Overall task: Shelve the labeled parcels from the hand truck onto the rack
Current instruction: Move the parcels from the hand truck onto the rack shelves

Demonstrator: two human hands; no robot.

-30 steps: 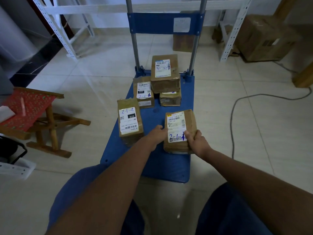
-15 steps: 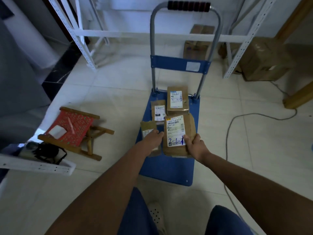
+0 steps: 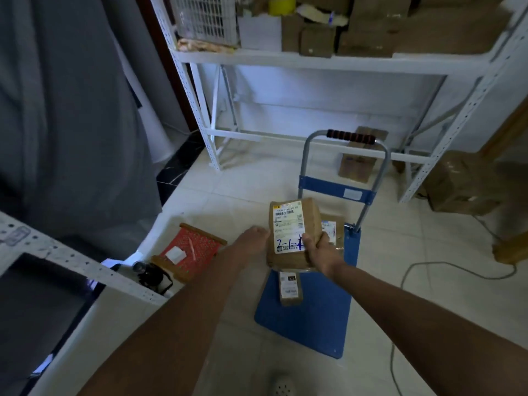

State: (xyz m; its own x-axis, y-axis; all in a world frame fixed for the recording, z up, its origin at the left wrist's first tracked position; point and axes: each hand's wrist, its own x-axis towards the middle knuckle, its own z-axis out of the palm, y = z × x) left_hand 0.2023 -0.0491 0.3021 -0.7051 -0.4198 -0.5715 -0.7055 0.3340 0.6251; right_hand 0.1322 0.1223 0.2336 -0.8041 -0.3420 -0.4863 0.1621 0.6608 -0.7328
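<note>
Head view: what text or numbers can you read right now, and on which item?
"2-1-" in blue marker, last character smeared: white label of the brown cardboard parcel held by left hand and right hand.
Printed lines and barcode on that label: too small.
Small brown parcel on the blue hand truck: label blurred.
Grey sticker on the truck's crossbar: unreadable.

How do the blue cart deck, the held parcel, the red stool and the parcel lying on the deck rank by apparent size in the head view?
1. Blue cart deck
2. Held parcel and red stool: alike, and the parcel is nearer the camera, so unranked
3. Parcel lying on the deck
</note>
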